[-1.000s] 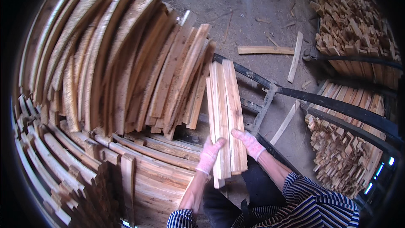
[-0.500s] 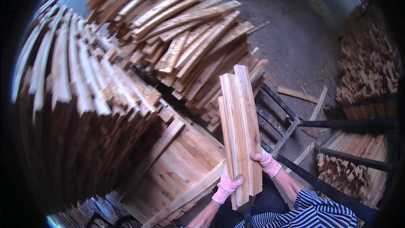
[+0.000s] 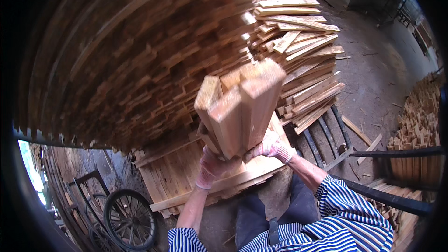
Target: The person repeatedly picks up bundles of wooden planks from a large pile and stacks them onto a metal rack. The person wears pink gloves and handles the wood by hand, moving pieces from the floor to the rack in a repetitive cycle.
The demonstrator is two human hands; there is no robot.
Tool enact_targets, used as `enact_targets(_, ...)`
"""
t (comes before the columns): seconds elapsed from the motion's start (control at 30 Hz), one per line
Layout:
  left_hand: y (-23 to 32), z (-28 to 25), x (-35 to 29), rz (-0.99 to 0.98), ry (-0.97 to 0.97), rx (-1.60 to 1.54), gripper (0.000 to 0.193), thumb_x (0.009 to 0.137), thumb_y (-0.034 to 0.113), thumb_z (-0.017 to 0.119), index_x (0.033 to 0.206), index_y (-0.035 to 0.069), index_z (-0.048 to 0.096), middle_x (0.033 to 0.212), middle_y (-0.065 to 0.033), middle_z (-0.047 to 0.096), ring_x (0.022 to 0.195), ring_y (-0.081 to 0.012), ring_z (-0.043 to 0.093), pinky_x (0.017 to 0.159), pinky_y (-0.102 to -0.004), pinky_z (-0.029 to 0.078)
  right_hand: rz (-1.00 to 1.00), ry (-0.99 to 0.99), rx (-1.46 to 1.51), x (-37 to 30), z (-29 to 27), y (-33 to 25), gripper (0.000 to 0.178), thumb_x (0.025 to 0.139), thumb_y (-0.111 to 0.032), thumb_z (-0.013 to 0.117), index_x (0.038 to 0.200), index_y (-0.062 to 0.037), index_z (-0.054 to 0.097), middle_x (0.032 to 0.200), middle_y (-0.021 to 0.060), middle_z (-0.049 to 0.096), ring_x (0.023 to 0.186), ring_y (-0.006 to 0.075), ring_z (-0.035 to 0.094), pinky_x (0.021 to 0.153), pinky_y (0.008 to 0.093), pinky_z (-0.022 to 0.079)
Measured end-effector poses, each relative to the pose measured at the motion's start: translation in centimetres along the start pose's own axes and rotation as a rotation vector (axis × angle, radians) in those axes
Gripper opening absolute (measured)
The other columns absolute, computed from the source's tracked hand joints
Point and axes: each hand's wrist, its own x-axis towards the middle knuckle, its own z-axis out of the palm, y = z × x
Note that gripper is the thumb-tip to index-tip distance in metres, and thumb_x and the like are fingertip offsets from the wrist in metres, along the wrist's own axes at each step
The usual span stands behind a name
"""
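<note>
Wears a stripy shirt [image 3: 340, 233] in dark blue and white with loose sleeves [image 3: 343, 193], pink and white gloves [image 3: 273, 148] on both hands [image 3: 213, 167], dark pants [image 3: 252, 217], and a dark strap [image 3: 273, 231] down the front.

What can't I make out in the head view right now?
Head view: most fingers of the left hand and right hand, hidden by the boards.
Head view: the exact number of boards held, since they overlap and their ends blur.
Head view: the full extent of the tall stack, blurred and cut off by the picture's dark rim.
</note>
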Motion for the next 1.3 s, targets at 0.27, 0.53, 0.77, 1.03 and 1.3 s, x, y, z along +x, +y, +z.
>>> enact_targets(0.27, -14.5, -0.9, -0.3, 0.238, -0.064, 0.485, 0.077, 0.074, 0.039, 0.090, 0.137, 0.011, 0.058, 0.133, -0.0082, 0.064, 0.122, -0.0235, 0.061, 0.108, -0.0397, 0.048, 0.142, -0.081, -0.578, 4.9, 4.8, 13.4, 0.079, 0.057, -0.028, 0.097, 0.123, -0.0022, 0.063, 0.114, 0.0162, 0.070, 0.109, 0.0265, 0.066, 0.093, 0.0376, 0.054)
enact_targets(0.53, -11.9, -6.8, -7.5, -0.281, 0.130, -0.641, 0.068, 0.076, 0.020, 0.088, 0.133, 0.003, 0.056, 0.126, -0.0096, 0.065, 0.114, -0.0191, 0.063, 0.099, -0.0355, 0.054, 0.183, -0.231, -0.392, 5.0, 11.7, 4.2, 0.121, 0.065, -0.052, 0.091, 0.156, -0.0040, 0.028, 0.141, 0.0245, 0.056, 0.133, 0.0339, 0.054, 0.110, 0.0409, 0.045)
enact_targets(0.77, -15.2, -3.2, -15.7, -0.485, 0.770, -0.917, 0.075, 0.081, 0.022, 0.082, 0.143, 0.003, 0.045, 0.125, -0.0094, 0.062, 0.114, -0.0228, 0.063, 0.099, -0.0405, 0.054, 0.529, -0.238, -0.228, 1.1, 19.4, 6.8, 0.118, 0.070, -0.051, 0.088, 0.157, 0.0005, 0.027, 0.131, 0.0223, 0.064, 0.122, 0.0301, 0.062, 0.104, 0.0363, 0.048)
enact_targets(1.03, -23.2, -12.2, -24.2, -0.544, 0.736, -1.180, 0.058, 0.083, 0.034, 0.074, 0.129, 0.002, 0.058, 0.122, -0.0126, 0.066, 0.111, -0.0277, 0.064, 0.103, -0.0418, 0.051, 0.573, -0.340, -0.228, 1.8, 33.6, 14.9, 0.116, 0.073, -0.064, 0.078, 0.155, 0.0015, 0.030, 0.126, 0.0281, 0.065, 0.118, 0.0391, 0.064, 0.100, 0.0401, 0.050)
enact_targets(1.3, -42.7, -32.5, -33.8, -0.625, 0.892, -0.559, 0.035, 0.102, 0.031, 0.051, 0.130, 0.011, 0.055, 0.117, -0.0052, 0.059, 0.108, -0.0204, 0.056, 0.097, -0.0345, 0.048, 0.491, -0.450, -0.178, 9.8, 51.3, 18.5, 0.070, 0.084, -0.059, 0.065, 0.115, 0.0042, 0.067, 0.112, 0.0274, 0.068, 0.105, 0.0360, 0.067, 0.087, 0.0432, 0.053)
